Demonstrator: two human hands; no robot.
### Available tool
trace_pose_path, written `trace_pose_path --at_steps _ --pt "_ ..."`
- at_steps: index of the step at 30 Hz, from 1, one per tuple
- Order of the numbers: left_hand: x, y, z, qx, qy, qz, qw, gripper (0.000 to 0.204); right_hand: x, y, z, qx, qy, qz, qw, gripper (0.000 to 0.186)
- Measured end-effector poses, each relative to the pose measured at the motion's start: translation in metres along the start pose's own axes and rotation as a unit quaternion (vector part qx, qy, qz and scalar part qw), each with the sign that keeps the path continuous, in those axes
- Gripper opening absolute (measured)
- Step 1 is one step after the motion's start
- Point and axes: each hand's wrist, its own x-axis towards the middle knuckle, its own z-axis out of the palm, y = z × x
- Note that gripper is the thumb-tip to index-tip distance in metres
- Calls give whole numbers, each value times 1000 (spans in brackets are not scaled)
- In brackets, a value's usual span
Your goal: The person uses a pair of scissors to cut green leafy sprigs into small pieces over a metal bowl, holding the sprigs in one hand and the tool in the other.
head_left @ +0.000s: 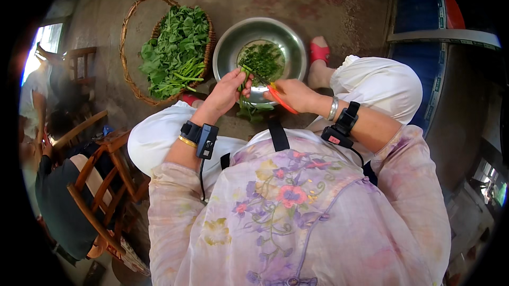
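Note:
My left hand [229, 91] is closed around a small bunch of green stems [245, 79] over the near side of a wide steel basin [224, 53]. Leaves from the same bunch [253, 111] hang below that hand, past the basin's near rim. My right hand [296, 95] grips scissors [281, 99] with red-orange handles. Their blades point up and left, close to the stems; whether they touch them I cannot tell. Chopped greens [261, 60] lie in the bottom of the basin.
A wicker basket [211, 37] with a tall hoop handle, heaped with leafy greens [177, 47], stands left of the basin. My feet in red slippers [319, 51] flank the basin. Wooden chairs [106, 174] and seated people [69, 196] are at the left. A blue panel [419, 10] stands at the right.

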Motion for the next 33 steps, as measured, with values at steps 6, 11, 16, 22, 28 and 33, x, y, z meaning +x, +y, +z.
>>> trace_pose_path --at_steps 6,11,16,22,28,33 --pt "2 0 -6 15 -12 -4 1000 20 0 2 1 6 1 -31 1000 53" --pt "3 0 -7 18 4 -31 999 18 -3 -1 -4 -26 19 -32 999 54" --pt "1 4 -5 8 4 -39 999 16 -3 -1 -8 -42 20 -35 998 54" --pt "1 6 -2 3 6 3 1000 11 1 11 2 -9 37 5 999 54" --pt "0 3 0 1 21 -15 1000 10 -3 0 -3 -33 -8 3 999 54" --pt "-1 7 3 10 12 -13 1000 11 -3 1 -1 -18 6 -9 1000 51"
